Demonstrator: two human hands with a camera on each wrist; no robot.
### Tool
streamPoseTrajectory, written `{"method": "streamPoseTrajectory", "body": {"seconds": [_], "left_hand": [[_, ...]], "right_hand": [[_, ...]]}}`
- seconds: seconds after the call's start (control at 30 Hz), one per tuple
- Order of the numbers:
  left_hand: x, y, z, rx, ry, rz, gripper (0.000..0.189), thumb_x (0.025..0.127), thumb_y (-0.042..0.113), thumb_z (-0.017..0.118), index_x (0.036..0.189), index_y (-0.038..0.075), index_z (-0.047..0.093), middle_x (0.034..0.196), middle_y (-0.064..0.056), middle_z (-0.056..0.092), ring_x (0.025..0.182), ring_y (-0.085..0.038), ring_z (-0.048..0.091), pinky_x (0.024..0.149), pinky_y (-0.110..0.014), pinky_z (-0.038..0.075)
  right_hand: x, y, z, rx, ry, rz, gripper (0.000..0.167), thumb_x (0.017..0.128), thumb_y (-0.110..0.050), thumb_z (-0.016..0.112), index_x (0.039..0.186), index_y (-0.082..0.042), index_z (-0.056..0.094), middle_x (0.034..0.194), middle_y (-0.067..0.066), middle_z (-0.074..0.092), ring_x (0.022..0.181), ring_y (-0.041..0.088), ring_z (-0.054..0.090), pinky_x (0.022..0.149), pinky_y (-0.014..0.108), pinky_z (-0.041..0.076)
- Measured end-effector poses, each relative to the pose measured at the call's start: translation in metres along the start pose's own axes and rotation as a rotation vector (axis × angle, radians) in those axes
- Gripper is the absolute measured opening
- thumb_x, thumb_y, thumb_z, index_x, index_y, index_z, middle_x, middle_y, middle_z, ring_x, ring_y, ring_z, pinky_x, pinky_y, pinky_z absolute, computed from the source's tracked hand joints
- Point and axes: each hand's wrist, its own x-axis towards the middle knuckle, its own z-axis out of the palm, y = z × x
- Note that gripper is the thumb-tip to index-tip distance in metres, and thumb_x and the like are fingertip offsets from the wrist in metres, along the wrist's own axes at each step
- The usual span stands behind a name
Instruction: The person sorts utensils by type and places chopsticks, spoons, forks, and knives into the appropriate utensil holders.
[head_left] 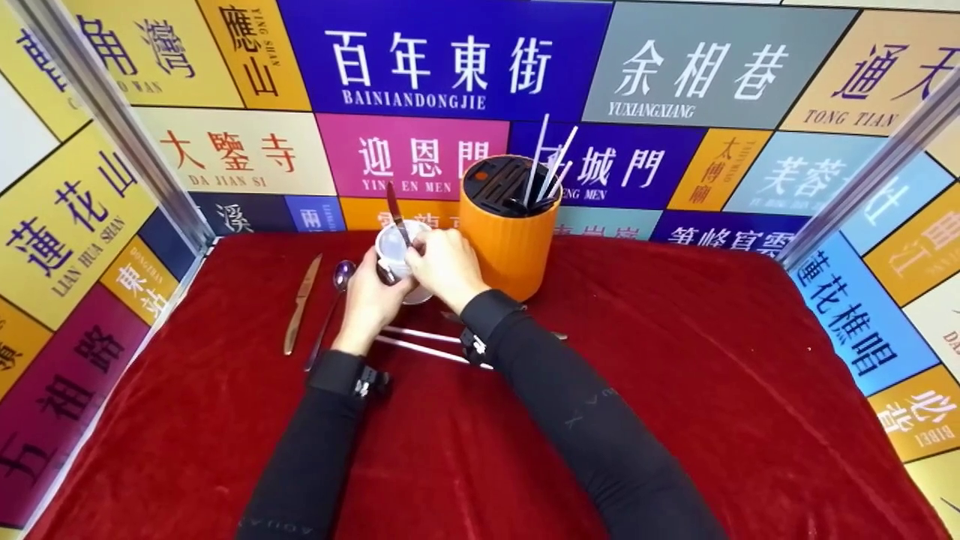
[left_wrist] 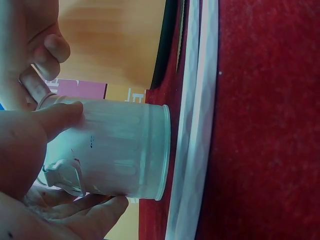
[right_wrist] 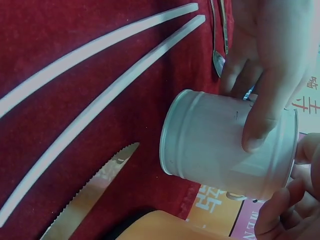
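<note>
- Far left, a slim gold-coloured metal knife (head_left: 301,304) lies on the red velvet cloth (head_left: 420,450), tip away from the person.
- Beside it, a long-handled, dark shiny metal spoon (head_left: 344,274) lies bowl outward, near the left hand.
- The left hand (head_left: 370,300) grasps a white ribbed cylindrical bucket (left_wrist: 115,155), thumb and fingers round its wall.
- The bucket is between the hands, beyond both wrists, its long axis near upright; the left hand has the body, the right the rim. Whether its base touches the cloth is unclear.
- A dark reddish, blade-shaped utensil (head_left: 394,206) slants up from the bucket's mouth.
- Two white chopsticks (head_left: 427,350) lie on the person's side of the bucket.
- The right hand (head_left: 448,262) has bent fingers at the rim; I cannot tell whether they pinch the utensil.
- Near the right wrist lies a serrated metal blade (right_wrist: 92,195).
- Rightmost, a round orange holder (head_left: 506,255) with a black slotted top bears upright white sticks (head_left: 553,161).
</note>
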Motion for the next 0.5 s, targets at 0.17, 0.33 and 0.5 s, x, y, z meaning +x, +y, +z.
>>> {"method": "streamPoseTrajectory", "body": {"seconds": [0.17,0.33,0.5], "left_hand": [[0.0011,-0.0007,-0.0002,-0.005,0.003,-0.001,0.089,0.092,0.035,0.085,0.166,0.006,0.045,0.159,-0.023,0.061,0.145,-0.041,0.061,0.125,-0.053,0.048],[0.0015,-0.0014,0.0016,-0.005,-0.002,0.004,0.089,0.091,0.034,0.085,0.166,0.006,0.045,0.159,-0.023,0.062,0.145,-0.041,0.061,0.125,-0.053,0.048],[0.0005,-0.0021,0.0009,-0.012,0.012,0.022,0.085,0.092,0.032,0.084,0.164,0.005,0.048,0.154,-0.024,0.065,0.142,-0.041,0.064,0.123,-0.052,0.050]], "right_hand": [[-0.0015,-0.0042,0.0020,-0.020,0.010,0.045,0.021,0.104,-0.034,0.069,0.107,-0.023,0.087,0.111,0.010,0.084,0.100,0.034,0.079,0.085,0.050,0.062],[-0.0040,-0.0045,0.0042,-0.014,0.044,0.064,0.020,0.106,-0.033,0.070,0.109,-0.022,0.086,0.110,0.010,0.085,0.099,0.036,0.080,0.084,0.051,0.063],[-0.0101,-0.0015,0.0043,0.061,0.069,0.010,0.021,0.105,-0.027,0.068,0.111,-0.019,0.086,0.111,0.007,0.085,0.101,0.033,0.081,0.087,0.050,0.064]]}}
